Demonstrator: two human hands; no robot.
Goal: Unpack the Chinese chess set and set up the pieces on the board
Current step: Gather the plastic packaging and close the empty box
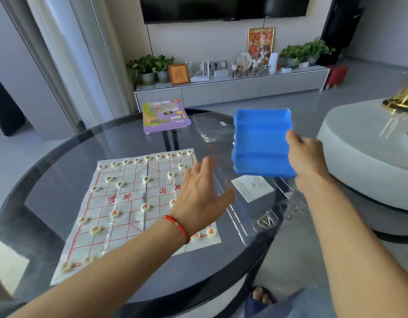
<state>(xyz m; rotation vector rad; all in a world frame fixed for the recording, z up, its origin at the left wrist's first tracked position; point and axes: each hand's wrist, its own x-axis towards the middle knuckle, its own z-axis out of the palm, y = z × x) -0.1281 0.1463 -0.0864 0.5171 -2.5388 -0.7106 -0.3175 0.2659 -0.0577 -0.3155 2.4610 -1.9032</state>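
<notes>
Setup looks close to done: the round cream chess pieces [145, 207] stand in ranks on the white paper board with red grid [129, 203] on the round glass table [60, 157], and the right hand [306, 154] pinches the emptied blue plastic compartment tray [261, 143] by its edge, lifted above the table. The left hand [199, 196] hovers over the board's right side with fingers spread and holding nothing, motion-blurred. It hides several squares there and the near row is partly covered by the forearm, so I can't confirm every piece is placed.

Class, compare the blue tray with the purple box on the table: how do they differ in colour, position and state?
The blue tray is plain blue; the purple box carries printed pictures. The tray is held up above the glass table by the right hand; the box lies flat at the far edge, untouched. The tray shows open, empty compartments; the box shows only its printed face. Both are roughly rectangular.
</notes>
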